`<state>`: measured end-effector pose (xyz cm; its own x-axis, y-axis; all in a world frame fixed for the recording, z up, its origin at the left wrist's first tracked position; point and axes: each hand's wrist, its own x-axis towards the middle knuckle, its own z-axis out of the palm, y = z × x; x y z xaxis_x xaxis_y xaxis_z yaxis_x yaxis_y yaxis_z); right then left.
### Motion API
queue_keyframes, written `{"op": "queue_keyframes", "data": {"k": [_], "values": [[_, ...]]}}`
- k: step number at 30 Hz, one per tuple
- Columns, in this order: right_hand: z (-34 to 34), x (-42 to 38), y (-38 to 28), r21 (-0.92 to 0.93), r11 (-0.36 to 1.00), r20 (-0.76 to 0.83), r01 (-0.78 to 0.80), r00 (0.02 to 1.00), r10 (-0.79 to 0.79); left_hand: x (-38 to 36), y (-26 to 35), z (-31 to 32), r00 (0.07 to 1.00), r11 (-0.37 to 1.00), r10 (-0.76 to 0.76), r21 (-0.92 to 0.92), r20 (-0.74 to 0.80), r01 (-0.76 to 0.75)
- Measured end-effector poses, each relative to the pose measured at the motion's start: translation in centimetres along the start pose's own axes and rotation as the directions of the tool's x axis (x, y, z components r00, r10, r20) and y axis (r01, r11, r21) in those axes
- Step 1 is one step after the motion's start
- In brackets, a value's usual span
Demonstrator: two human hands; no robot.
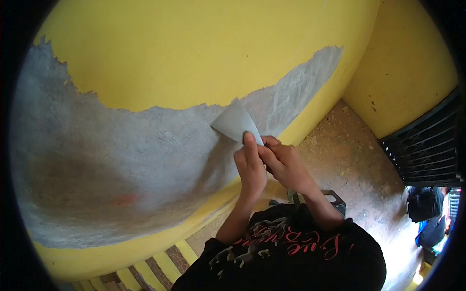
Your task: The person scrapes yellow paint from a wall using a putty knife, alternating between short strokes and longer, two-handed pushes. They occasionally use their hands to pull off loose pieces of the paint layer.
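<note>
A scraper with a wide, pale grey, triangular blade [235, 121] lies against the wall, one blade corner at the ragged edge between yellow paint [160, 53] and bare grey plaster [141, 150]. Closed around its narrow end is my left hand [251, 167], the thumb pressed on the blade. My right hand [286, 165] is also closed on the scraper, just right of the left one and touching it. The fingers hide the handle.
Speckled floor [340, 145] shows at the right, below a dark metal folding gate [427, 140]. A dark bag [424, 203] is at the far right. Yellow and brown stripes [150, 271] run along the bottom left. Behind my black shirt is a partly hidden dark object [334, 198].
</note>
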<state>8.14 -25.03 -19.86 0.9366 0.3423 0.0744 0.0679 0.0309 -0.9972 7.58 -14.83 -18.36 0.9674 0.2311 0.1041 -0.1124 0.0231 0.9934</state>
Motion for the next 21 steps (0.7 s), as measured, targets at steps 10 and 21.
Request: {"op": "queue_keyframes", "data": {"k": [10,21], "values": [[-0.7,1.5,-1.4,-0.07,0.997,-0.03,0.034,0.999,-0.036,0.6,-0.5,0.4,1.0,0.999,-0.002,0.041,-0.003,0.002],[-1.6,0.0,-2.4,-0.122,0.986,0.018,0.112,0.994,-0.111,0.3,-0.1,0.7,0.999,0.998,0.047,-0.051,0.001,-0.047]]}}
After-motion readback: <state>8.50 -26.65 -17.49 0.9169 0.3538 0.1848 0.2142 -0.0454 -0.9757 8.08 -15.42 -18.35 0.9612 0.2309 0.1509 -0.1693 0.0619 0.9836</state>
